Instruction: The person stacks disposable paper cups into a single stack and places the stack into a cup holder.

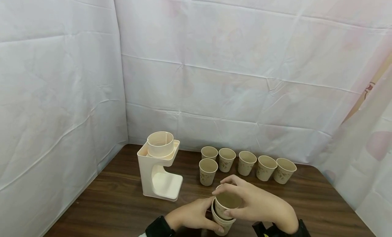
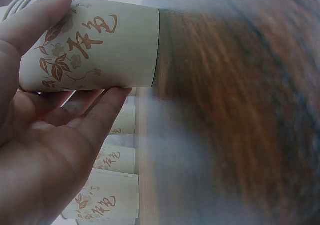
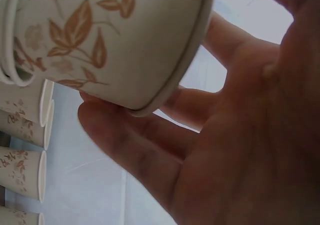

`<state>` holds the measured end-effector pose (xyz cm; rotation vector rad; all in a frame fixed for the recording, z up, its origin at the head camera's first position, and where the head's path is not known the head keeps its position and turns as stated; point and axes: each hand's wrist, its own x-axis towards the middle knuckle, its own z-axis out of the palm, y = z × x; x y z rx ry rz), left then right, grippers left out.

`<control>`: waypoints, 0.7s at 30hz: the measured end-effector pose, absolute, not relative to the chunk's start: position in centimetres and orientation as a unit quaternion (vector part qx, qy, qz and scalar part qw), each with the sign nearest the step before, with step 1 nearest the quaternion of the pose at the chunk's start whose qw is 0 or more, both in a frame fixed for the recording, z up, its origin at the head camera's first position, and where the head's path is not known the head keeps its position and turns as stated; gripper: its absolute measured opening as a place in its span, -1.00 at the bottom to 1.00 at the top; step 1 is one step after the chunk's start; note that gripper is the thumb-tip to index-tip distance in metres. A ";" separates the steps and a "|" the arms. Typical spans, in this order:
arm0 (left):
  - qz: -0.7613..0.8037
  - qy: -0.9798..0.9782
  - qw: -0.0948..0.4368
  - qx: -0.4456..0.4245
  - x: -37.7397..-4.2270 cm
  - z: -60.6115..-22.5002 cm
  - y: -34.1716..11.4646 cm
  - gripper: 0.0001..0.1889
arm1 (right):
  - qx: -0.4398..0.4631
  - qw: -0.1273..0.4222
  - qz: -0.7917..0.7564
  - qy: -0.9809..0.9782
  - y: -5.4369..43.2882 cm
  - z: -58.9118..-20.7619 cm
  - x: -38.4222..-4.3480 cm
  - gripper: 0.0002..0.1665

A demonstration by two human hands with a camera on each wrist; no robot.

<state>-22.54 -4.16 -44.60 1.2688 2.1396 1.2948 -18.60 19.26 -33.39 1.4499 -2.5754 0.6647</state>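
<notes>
Near the front of the table, my left hand (image 1: 196,214) grips a small stack of beige paper cups (image 1: 225,224), thumb on the near side. Brown leaves and lettering decorate the stack's outer wall in the left wrist view. My right hand (image 1: 255,200) holds the upper paper cup (image 1: 221,209) from above, fingers on the far side and thumb on the near side. This cup's lower end sits inside the stack, its upper part standing out above the other rims. In the right wrist view the cup's rim (image 3: 172,80) lies between thumb and fingers.
A cream cup holder (image 1: 147,174) with a round sleeve (image 1: 160,149) on top stands to the left. Several paper cups (image 1: 246,166) form a row along the back, with one cup (image 1: 207,175) in front at its left end. White curtains (image 1: 214,77) enclose the table.
</notes>
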 end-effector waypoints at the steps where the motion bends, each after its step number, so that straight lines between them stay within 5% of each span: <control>1: 0.455 0.752 0.168 0.446 -22.5 -44.6 -4.2 -0.30 | 0.476 0.048 0.221 -0.850 19.2 -33.5 -18.7 -0.53; 8: 0.464 0.748 0.181 0.439 -22.6 -44.5 -4.3 -0.19 | 0.448 -0.007 0.204 -0.871 19.1 -33.8 -19.0 -0.48; 21: 0.464 0.744 0.171 0.449 -22.6 -44.5 -4.1 -0.30 | 0.440 -0.048 0.219 -0.869 18.8 -34.6 -19.7 -0.35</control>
